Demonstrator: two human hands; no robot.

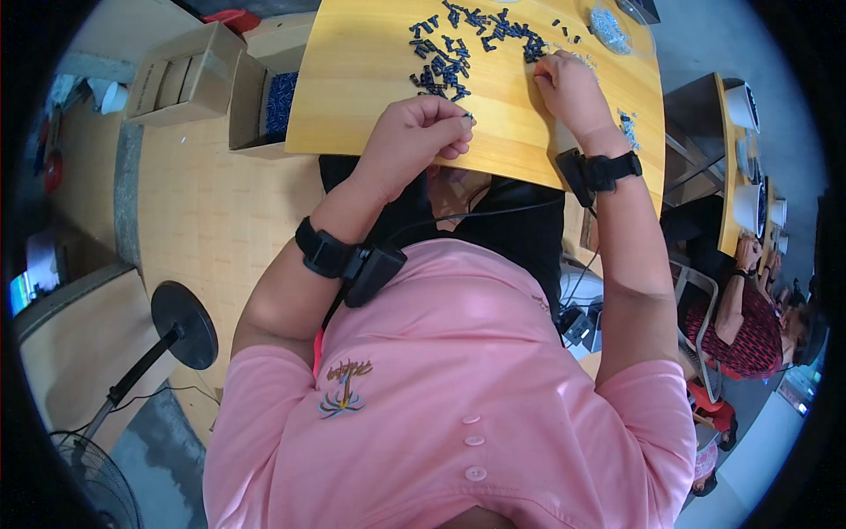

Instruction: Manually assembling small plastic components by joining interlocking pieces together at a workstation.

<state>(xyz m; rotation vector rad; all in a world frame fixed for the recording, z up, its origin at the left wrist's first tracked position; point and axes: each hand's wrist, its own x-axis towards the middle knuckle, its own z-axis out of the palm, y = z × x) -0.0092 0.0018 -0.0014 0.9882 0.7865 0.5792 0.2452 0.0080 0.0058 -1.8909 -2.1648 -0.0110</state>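
My left hand [414, 141] is closed in a pinch near the table's front edge. A tiny dark piece [469, 115] shows at its fingertips; its kind is too small to tell. Farther right, my right hand [573, 95] hovers over or rests on the tabletop, thumb and fingers pressed together; what they hold, if anything, is hidden. Small black cylindrical parts [449, 66] lie scattered on the yellow wooden table [352, 79], running in an arc toward the right hand. Small silvery pieces [628, 129] lie beside my right wrist.
A clear bag or dish of silvery pieces [608, 31] sits at the far right. An open cardboard box of dark blue parts [280, 106] stands against the table's left side. A fan stand [183, 324] is at the left. Another person [745, 322] sits at the right.
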